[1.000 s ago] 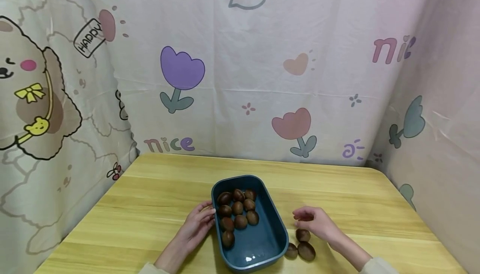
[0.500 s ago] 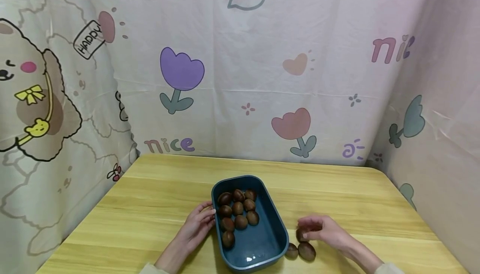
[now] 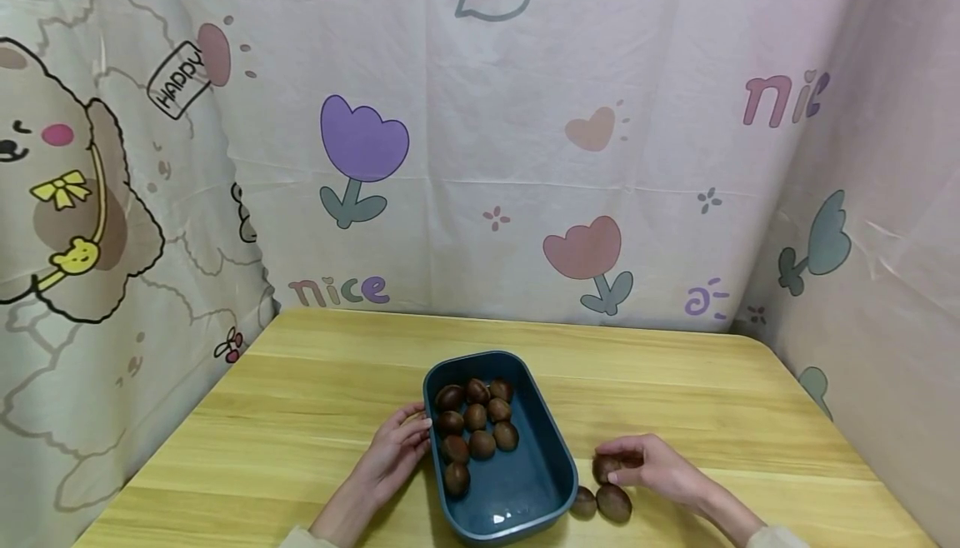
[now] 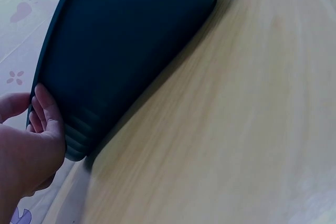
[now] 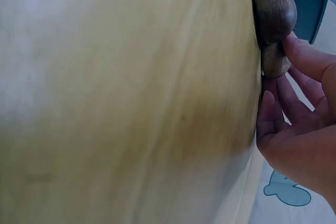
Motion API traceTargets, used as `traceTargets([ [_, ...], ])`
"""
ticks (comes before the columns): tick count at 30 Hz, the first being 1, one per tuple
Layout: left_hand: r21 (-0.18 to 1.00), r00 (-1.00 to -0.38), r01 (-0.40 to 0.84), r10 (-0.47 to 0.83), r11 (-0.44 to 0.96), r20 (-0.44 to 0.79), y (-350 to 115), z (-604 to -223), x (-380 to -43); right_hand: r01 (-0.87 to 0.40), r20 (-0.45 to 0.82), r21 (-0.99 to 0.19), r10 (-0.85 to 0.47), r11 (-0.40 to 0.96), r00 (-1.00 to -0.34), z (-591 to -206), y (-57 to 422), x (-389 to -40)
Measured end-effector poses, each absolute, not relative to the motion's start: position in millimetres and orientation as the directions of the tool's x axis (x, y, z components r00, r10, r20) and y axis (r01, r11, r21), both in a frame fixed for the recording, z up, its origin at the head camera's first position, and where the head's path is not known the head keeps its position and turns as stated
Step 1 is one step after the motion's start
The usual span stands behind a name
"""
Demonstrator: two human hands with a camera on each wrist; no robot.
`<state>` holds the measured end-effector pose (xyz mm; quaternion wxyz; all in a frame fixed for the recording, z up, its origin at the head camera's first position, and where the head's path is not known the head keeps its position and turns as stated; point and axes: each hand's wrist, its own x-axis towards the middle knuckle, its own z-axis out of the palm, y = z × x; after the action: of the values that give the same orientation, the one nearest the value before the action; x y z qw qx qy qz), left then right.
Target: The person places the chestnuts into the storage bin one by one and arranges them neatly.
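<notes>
My left hand rests its fingers on the outer left wall of a dark teal rectangular tub. The left wrist view shows those fingers against the tub's side, near its rim. To the right of the tub, my right hand pinches a brown oval fruit between thumb and fingers, down at the table. Two more of these smooth brown fruits lie just below it, one beside the tub's wall. In the right wrist view, a nearer fruit partly covers the pinched one.
Several brown fruits lie in the tub, in rows toward its far left side. The light wood table extends around it. Printed cloth hangs behind the table and at both sides.
My right hand has come down and slightly right onto the farthest loose fruit, and its thumb and fingers have closed about it. The left hand and tub have stayed put.
</notes>
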<state>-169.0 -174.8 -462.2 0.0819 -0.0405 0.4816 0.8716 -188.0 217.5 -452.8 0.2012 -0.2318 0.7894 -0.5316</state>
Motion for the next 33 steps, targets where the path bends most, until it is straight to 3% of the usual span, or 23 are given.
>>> traceTargets([
  [14, 0.828, -0.985, -0.169, 0.121, -0.534, -0.123, -174.2, -462.9, -167.8, -0.219, -0.049, -0.885, -0.55, 0.411, -0.834, -450.2, 215.4, -189.5],
  [24, 0.824, -0.984, -0.178, 0.112, -0.538, -0.14, -173.7, -461.9, -168.2, -0.089, -0.081, -0.915, -0.396, 0.393, -0.915, -448.9, 215.6, -188.7],
  [29, 0.823, -0.984, -0.178, 0.114, -0.539, -0.139, -174.5, -462.5, -168.7, -0.038, -0.109, -0.928, -0.367, 0.371, -0.924, -447.5, 214.7, -188.6],
  [33, 0.842, -0.989, -0.129, 0.129, -0.524, -0.072, -177.3, -467.9, -169.5, -0.001, -0.133, -0.94, -0.37, 0.34, -0.919, -444.3, 212.1, -188.9],
])
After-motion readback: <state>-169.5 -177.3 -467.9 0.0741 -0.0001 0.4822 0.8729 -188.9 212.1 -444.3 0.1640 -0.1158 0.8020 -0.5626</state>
